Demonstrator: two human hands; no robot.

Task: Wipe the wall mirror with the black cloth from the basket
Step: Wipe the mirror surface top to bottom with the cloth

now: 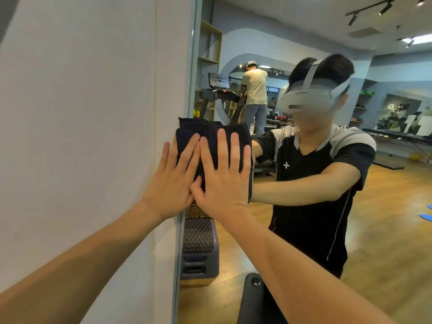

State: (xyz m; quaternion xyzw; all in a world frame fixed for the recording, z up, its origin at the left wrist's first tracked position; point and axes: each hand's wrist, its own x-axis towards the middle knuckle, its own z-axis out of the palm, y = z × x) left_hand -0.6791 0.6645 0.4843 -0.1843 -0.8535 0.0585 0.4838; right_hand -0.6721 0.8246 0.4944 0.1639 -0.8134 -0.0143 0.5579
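A folded black cloth (210,134) lies flat against the wall mirror (385,206), right at the mirror's left edge. My right hand (224,178) presses on the cloth with straight, spread fingers. My left hand (173,178) lies flat beside it, fingers straight, partly on the cloth and partly on the white wall. The two thumbs touch near the cloth's lower edge. The basket is not in view.
A white wall (81,136) fills the left half. The mirror reflects a person in a headset, a gym room with a treadmill (217,92), another person, and a wooden floor. A dark padded object (252,300) stands low in front of me.
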